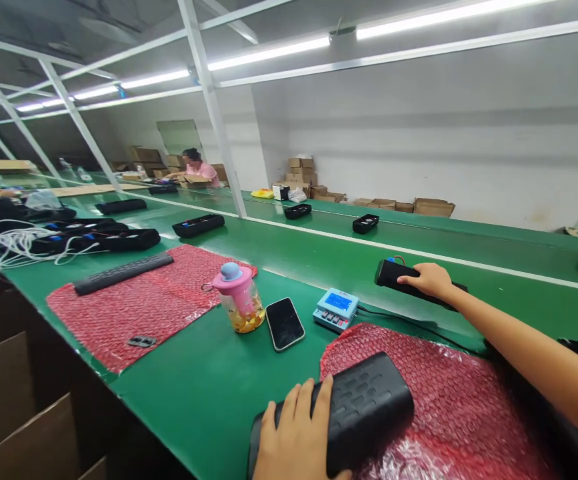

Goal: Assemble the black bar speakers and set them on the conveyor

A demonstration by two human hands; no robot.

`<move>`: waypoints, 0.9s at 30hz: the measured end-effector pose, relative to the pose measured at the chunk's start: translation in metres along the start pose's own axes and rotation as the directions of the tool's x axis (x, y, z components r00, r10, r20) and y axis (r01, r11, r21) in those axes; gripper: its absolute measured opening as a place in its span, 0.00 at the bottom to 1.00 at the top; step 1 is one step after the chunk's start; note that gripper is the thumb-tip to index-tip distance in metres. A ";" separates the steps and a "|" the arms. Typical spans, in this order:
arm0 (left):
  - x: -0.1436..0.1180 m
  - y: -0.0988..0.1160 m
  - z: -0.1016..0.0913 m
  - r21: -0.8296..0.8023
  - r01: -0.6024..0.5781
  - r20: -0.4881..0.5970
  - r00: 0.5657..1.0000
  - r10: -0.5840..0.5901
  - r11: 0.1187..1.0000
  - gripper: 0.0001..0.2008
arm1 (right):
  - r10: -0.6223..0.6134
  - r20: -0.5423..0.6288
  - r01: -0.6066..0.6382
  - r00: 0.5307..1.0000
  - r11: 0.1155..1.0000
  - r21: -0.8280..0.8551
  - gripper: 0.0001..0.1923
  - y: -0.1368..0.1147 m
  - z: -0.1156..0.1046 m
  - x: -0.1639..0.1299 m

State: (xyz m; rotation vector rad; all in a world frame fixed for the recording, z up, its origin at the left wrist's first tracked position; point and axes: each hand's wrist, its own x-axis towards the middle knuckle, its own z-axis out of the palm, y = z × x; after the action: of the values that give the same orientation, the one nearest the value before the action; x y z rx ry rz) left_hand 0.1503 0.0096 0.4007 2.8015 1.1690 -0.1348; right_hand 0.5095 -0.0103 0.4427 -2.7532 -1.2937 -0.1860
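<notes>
My left hand (296, 427) lies over a black speaker housing (369, 400) with a raised brick-like pattern, its fingers bent across the top and its thumb near the close side. The housing rests partly on a red bubble-wrap sheet (449, 393). Out to the right, my right hand (431, 280) grips another long black housing (393, 272) from above, at the green conveyor belt. A blue connector and a red wire show at that housing's left end. Between the hands, a small light-blue meter (336, 309) with a screen and buttons stands on the bench, a black cable running from it.
A phone (285, 324) and a pink-lidded drink bottle (240, 300) stand mid-bench. Left, a second red bubble sheet (133, 320) bears a long black panel (125, 273). Black housings (199, 225) dot the belt; white cables (23, 243) lie far left. A person (201, 167) sits beyond.
</notes>
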 end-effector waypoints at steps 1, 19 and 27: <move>0.003 -0.001 -0.006 -0.031 -0.004 0.038 0.999 0.006 0.999 0.45 | -0.017 -0.014 0.018 1.000 1.000 0.019 0.30 0.005 -0.009 -0.012; 0.080 -0.038 -0.046 -0.369 -0.136 0.324 0.908 0.265 0.919 0.36 | -0.605 0.356 0.510 0.712 0.794 0.330 0.32 -0.031 -0.027 -0.248; 0.083 -0.038 -0.041 -0.393 -0.125 0.332 0.905 0.267 0.911 0.38 | -0.653 0.515 0.445 0.556 0.757 0.479 0.13 -0.034 -0.027 -0.227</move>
State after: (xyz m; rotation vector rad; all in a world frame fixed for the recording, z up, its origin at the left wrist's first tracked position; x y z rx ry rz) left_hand 0.1829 0.1003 0.4292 2.4011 0.7239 -0.3823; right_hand 0.3378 -0.1645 0.4371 -2.0797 -2.1233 0.9728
